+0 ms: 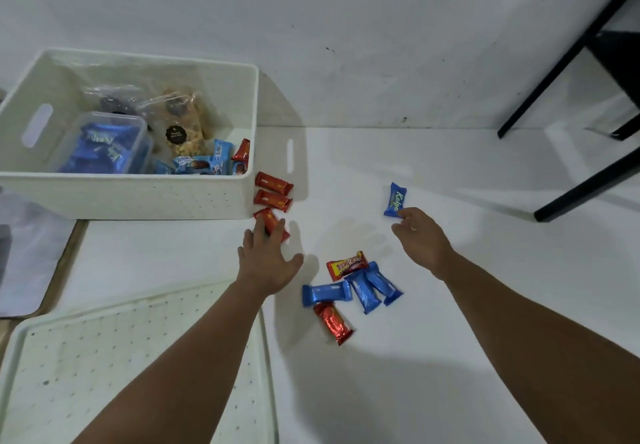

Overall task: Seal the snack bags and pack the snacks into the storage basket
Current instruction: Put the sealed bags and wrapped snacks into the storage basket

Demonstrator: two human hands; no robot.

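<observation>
A white storage basket (138, 197) stands at the left, holding clear snack bags, a plastic box of blue bars and loose wrapped snacks. Beside its right wall lie two orange-red bars (273, 190). My left hand (266, 256) lies with straight fingers over a third orange-red bar (268, 218). My right hand (420, 235) pinches the lower end of a blue Kalpa bar (394, 199) with its fingertips. Between my arms lies a cluster of snacks: three blue bars (360, 287), a red-yellow bar (346, 264) and a shiny red bar (333, 322).
A white perforated lid (104, 357) lies at the lower left. A grey mat (24, 253) shows at the far left edge. Black chair legs (588, 180) stand at the upper right. A white wall rises behind the table.
</observation>
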